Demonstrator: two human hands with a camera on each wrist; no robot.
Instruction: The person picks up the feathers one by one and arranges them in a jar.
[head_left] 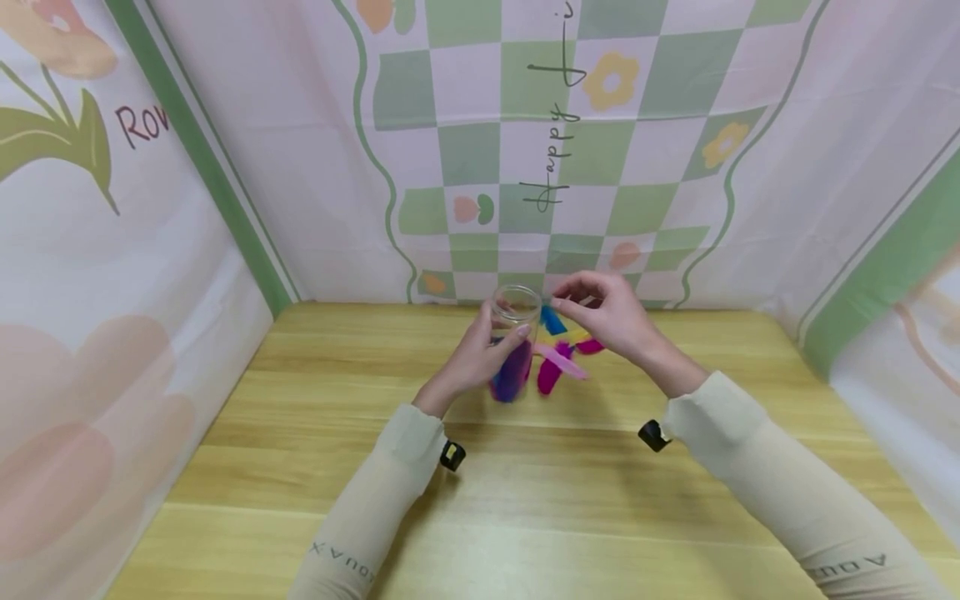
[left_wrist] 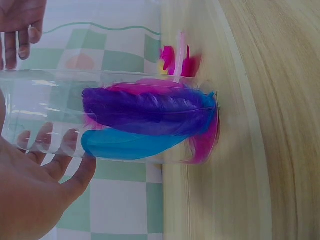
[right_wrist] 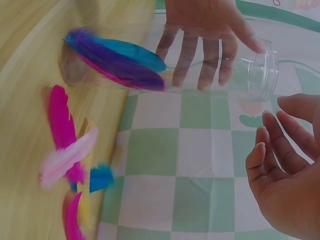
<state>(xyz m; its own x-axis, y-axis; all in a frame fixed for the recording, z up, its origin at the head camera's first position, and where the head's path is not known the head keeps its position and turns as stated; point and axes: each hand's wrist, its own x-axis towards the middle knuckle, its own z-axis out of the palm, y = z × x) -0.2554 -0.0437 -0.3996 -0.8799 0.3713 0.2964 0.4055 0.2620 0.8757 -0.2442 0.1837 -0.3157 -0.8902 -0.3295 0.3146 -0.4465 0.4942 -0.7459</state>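
Note:
A tall clear jar [head_left: 517,312] without a lid stands upright on the table, and my left hand [head_left: 480,346] grips its side, the thumb on one side and the fingers behind. Inside the lower part are a purple feather [left_wrist: 145,110], a blue feather [left_wrist: 135,145] and some magenta ones. My right hand [right_wrist: 287,160] hovers beside the jar's mouth, fingers loosely curled, with nothing visible between them. Loose on the table right of the jar lie a magenta feather [right_wrist: 61,117], a pale pink feather [right_wrist: 70,157], a blue feather [right_wrist: 101,177] and a yellow feather [right_wrist: 83,205].
The wooden table [head_left: 480,508] stretches toward me. A checkered fabric backdrop [head_left: 525,150] rises right behind its far edge. Similar printed fabric hangs at the left and right sides. A small black device [head_left: 655,435] sits at my right cuff, another [head_left: 452,456] at my left.

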